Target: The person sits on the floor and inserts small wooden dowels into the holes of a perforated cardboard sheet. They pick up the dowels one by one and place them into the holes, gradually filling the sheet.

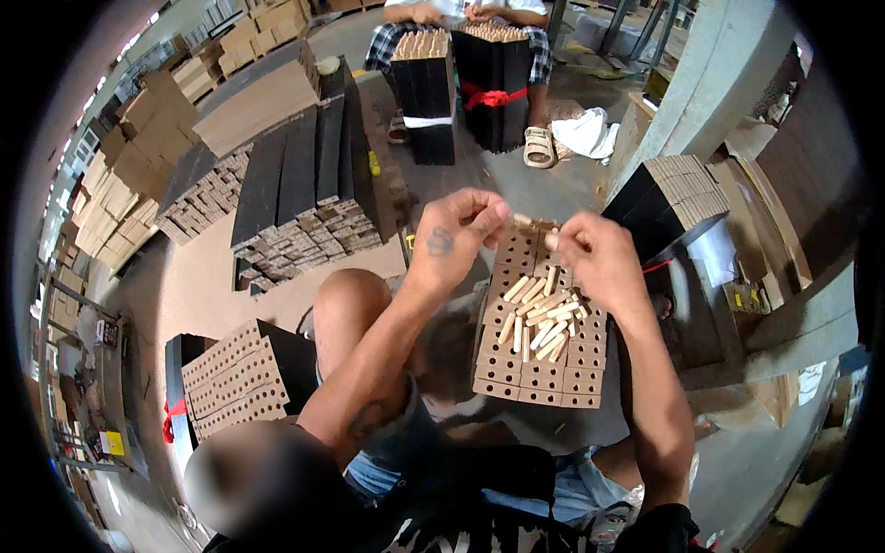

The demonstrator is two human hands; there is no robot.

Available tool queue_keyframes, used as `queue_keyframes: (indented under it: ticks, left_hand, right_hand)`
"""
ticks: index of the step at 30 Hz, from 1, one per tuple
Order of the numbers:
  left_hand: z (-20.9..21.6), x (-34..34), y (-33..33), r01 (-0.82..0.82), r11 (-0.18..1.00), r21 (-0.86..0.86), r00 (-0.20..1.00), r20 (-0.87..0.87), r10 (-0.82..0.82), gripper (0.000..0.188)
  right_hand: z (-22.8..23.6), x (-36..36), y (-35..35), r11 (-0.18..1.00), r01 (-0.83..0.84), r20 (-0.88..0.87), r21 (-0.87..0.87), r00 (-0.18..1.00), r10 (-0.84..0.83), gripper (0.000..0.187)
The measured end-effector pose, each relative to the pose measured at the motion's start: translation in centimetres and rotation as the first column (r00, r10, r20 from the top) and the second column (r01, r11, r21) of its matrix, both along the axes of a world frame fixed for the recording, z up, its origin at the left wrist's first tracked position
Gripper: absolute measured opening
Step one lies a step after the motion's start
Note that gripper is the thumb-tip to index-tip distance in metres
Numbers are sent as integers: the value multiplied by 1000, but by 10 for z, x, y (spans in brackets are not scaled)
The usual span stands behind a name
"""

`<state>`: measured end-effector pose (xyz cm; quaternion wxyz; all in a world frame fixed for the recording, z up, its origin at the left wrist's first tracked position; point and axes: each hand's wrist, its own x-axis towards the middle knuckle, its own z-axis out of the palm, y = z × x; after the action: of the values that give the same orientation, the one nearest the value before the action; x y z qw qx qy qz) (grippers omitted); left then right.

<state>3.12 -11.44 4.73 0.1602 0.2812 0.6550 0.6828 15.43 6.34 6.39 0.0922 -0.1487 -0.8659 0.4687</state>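
Between my knees stands a stack of boards [539, 398], its brown top face drilled with rows of dark round holes. A loose heap of short pale wooden dowels [544, 318] lies over the middle of that face. My left hand [458, 235] is above the far left edge, thumb and forefinger pinched at the end of a wooden dowel [523, 220]. Across from it, my right hand [599, 261] hovers over the far right part with its fingers curled together. What those fingers hold, if anything, is too small to make out.
Another drilled stack [235, 380] is at my left, near stacked black boards [304, 198]. Ahead, a seated person's hands [484, 12] are above two upright bundles [426, 101] topped with dowels. At right are a black-sided bundle [678, 207] and a pale post [714, 83].
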Motion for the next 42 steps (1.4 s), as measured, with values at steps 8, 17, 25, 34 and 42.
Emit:
queue_keyframes:
  ticks: [8, 17, 25, 34, 42]
  left_hand:
    - [5, -24, 12, -65, 931, -359, 786, -593, -174, 13]
    - [19, -15, 13, -141, 858, -494, 607, -728, -320, 13]
    - [10, -20, 20, -2, 915, -403, 648, -698, -306, 9]
    - [-1, -19, 16, -31, 953, -302, 762, -624, -173, 7]
    - [3, -18, 17, -21, 938, -346, 731, -645, -222, 7]
  right_hand:
    - [-12, -2, -12, 894, 79, -41, 441, 997, -68, 22]
    - [-19, -16, -6, 993, 111, -164, 46, 981, -102, 18]
    - [-28, -27, -10, 960, 108, -396, 257, 918, 2, 8]
    - [-8, -18, -7, 859, -59, -306, 509, 920, 244, 13]
    - [-6, -3, -10, 688, -151, -67, 710, 958, 279, 34]
